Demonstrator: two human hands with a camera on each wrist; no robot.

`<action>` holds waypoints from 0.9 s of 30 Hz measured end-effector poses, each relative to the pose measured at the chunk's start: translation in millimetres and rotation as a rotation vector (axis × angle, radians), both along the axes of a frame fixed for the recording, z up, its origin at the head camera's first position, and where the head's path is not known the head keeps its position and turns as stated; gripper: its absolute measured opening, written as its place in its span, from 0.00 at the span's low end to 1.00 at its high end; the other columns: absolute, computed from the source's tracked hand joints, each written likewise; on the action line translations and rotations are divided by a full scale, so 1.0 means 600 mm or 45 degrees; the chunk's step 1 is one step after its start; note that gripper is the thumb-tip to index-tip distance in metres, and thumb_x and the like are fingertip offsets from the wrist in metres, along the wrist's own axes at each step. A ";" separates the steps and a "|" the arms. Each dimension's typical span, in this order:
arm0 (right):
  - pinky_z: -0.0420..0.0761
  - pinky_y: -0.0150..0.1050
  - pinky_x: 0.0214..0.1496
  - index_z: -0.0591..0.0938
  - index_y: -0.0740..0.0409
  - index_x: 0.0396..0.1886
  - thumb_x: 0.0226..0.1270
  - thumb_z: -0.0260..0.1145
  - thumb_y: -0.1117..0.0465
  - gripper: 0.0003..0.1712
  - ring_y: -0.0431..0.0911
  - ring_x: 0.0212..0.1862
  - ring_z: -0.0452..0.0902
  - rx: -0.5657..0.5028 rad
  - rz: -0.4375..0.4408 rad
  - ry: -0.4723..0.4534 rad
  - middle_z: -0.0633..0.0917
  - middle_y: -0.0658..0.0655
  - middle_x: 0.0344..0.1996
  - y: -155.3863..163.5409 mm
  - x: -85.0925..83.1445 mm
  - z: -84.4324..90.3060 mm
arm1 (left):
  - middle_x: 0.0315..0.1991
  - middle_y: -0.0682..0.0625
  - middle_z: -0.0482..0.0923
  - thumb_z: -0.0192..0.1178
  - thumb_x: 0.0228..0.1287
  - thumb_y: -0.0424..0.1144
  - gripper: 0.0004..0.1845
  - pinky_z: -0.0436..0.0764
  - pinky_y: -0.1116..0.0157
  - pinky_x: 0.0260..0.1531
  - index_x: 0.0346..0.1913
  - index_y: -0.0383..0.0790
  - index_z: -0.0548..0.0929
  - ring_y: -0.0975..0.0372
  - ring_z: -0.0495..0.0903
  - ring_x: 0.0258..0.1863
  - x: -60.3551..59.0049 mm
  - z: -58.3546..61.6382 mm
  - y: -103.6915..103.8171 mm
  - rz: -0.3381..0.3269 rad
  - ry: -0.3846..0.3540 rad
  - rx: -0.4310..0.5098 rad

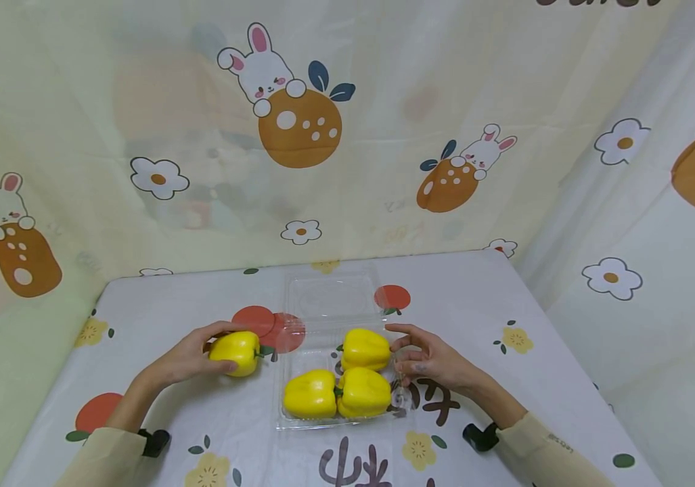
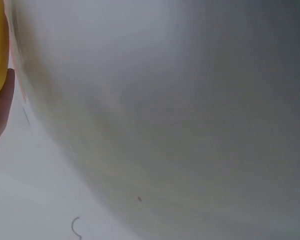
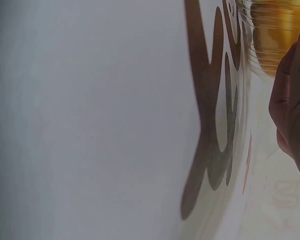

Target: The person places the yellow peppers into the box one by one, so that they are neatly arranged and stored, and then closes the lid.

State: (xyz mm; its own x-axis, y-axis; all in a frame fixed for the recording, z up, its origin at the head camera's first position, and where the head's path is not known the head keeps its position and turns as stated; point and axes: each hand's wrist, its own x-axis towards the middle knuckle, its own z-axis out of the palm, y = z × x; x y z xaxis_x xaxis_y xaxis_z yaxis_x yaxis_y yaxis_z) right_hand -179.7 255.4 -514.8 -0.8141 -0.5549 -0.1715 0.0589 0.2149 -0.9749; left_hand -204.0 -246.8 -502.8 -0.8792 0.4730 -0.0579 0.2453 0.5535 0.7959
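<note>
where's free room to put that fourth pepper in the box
The clear clamshell tray has its back left corner bare, beside the back pepper. The front row is full. The left hand grips the loose pepper.

We seem to sit in a makeshift recording booth rather than a lived-in room: bunny-and-flower printed curtains (image 1: 335, 135) hang as walls on two sides, and a matching cloth covers the small table (image 1: 505, 304) before us.

The table (image 1: 505, 304) carries a clear tray (image 1: 289, 423) and one loose pepper (image 1: 235, 352).
</note>
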 end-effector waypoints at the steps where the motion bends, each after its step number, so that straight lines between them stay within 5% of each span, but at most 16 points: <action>1: 0.92 0.39 0.45 0.57 0.57 0.85 0.74 0.69 0.66 0.46 0.46 0.38 0.84 -0.001 0.002 0.000 0.71 0.72 0.64 0.000 0.000 0.000 | 0.60 0.47 0.82 0.75 0.60 0.46 0.32 0.79 0.54 0.56 0.68 0.49 0.79 0.57 0.75 0.54 0.000 0.001 0.001 0.006 0.001 0.005; 27: 0.92 0.39 0.45 0.56 0.58 0.85 0.74 0.69 0.66 0.47 0.45 0.40 0.84 -0.044 0.023 -0.008 0.70 0.72 0.64 0.001 -0.001 -0.001 | 0.68 0.45 0.79 0.74 0.64 0.44 0.35 0.81 0.66 0.55 0.72 0.43 0.75 0.54 0.76 0.57 0.017 0.057 0.067 0.143 0.086 0.121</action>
